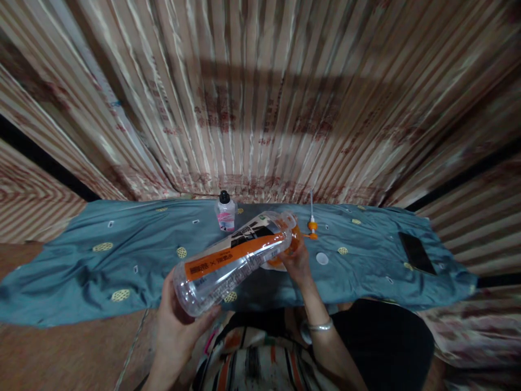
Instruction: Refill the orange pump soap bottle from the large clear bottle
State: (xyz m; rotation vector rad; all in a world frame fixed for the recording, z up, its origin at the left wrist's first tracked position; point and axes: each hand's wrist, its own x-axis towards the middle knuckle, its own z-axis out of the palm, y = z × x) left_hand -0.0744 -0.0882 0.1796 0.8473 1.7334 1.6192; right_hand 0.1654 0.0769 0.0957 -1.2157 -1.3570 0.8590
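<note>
Clear plastic forms the large bottle [240,258], which carries an orange, black and white label and is tilted above the desk [362,271], its neck end raised toward the right. The left hand [181,323] is curled around its base, holding it. The right hand [296,264] is closed around an orange bottle [294,241] just beside the clear neck; whether the two bottles touch cannot be determined. A blue-green cloth [150,233] with yellow motifs covers the desk. On it, a small bottle [226,216] with a black cap stands upright behind the large one. An orange and white pump [312,226] lies beyond the right hand, near a white disc [322,258]. A flat black phone [415,253] lies well apart, toward the right end.
</note>
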